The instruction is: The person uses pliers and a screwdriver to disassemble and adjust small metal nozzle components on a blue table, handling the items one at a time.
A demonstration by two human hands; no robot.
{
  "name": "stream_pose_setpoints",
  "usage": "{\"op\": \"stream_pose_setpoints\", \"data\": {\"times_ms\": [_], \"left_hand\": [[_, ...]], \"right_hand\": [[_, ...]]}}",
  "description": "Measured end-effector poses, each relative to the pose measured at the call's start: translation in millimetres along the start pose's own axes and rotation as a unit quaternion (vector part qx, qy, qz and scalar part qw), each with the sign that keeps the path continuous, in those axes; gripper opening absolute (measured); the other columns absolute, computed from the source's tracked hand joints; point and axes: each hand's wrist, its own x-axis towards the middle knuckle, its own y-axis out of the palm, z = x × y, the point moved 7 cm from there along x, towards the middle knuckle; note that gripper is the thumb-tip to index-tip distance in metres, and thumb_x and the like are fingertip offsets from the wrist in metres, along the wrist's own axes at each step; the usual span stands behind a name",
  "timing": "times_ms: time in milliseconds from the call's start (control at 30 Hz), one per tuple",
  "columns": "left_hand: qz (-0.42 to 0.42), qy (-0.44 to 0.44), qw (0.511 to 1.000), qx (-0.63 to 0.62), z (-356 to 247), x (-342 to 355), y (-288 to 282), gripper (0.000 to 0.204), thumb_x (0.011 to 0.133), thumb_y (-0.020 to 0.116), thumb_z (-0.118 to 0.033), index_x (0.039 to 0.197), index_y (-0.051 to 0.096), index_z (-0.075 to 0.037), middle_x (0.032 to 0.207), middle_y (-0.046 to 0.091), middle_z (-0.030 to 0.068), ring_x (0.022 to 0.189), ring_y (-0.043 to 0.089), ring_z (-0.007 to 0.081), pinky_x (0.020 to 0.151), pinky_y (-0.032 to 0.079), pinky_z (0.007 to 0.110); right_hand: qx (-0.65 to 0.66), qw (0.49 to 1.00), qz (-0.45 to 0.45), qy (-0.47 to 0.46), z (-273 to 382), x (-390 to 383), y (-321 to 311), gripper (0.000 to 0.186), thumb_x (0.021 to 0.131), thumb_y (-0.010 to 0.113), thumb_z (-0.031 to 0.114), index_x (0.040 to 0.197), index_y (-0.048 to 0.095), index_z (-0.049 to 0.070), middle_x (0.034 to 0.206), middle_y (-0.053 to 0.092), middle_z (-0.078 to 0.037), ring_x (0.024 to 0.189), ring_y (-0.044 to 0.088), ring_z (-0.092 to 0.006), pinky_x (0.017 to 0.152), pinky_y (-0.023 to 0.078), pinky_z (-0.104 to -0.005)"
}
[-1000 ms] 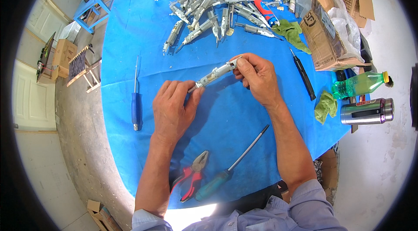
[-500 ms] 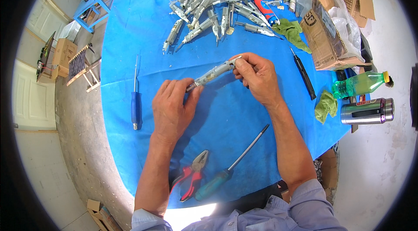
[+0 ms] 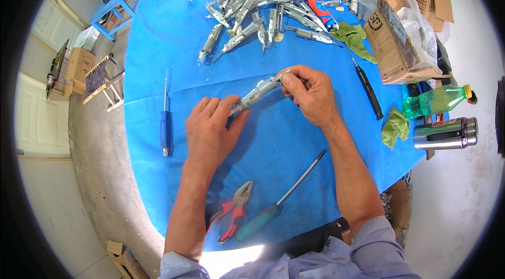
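Between my two hands is a slim grey-and-white mechanical part (image 3: 259, 93), held aslant over the blue-covered table. My left hand (image 3: 211, 129) pinches its lower left end between thumb and fingers. The upper right end sits in the closed fingers of my right hand (image 3: 311, 92). Pliers with red and black handles (image 3: 235, 210) lie near me, beside a screwdriver with a teal handle (image 3: 263, 220). Left of my left hand rests a blue-handled screwdriver (image 3: 166, 126). What kind of part I hold I cannot make out.
A heap of similar grey parts (image 3: 252, 3) covers the far table, with a red-and-blue tool (image 3: 321, 11) at its right. To the right are a black screwdriver (image 3: 368, 89), green cloths (image 3: 394, 128), a green bottle (image 3: 439, 101), a steel flask (image 3: 446, 133) and a cardboard box (image 3: 394, 47).
The part has turned slightly in my fingers and shows a different side. Both hands keep their grip and have barely moved.
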Motion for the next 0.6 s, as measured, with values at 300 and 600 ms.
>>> {"op": "stream_pose_setpoints", "data": {"times_ms": [300, 600], "left_hand": [[-0.010, 0.013, 1.000, -0.011, -4, 0, -2, 0.023, 0.077, 0.086, -0.008, 0.095, 0.073, -0.005, 0.080, 0.068, 0.0063, 0.073, 0.062, 0.0230, 0.064, 0.050, 0.036], [-0.090, 0.078, 0.992, -0.040, -17, -2, -17, 0.026, 0.076, 0.087, -0.002, 0.098, 0.072, -0.001, 0.079, 0.068, 0.0089, 0.067, 0.060, 0.0233, 0.058, 0.047, 0.035]], "right_hand": [[0.031, 0.999, 0.004, -0.015, 1, -1, -1, 0.022, 0.101, 0.066, 0.018, 0.107, 0.075, -0.001, 0.085, 0.070, -0.001, 0.078, 0.061, -0.0074, 0.068, 0.049, -0.0250], [0.152, 0.986, 0.055, 0.029, 12, -2, 4, 0.040, 0.101, 0.066, 0.025, 0.133, 0.063, 0.001, 0.108, 0.072, -0.007, 0.091, 0.067, -0.0129, 0.070, 0.052, -0.0260]]}}
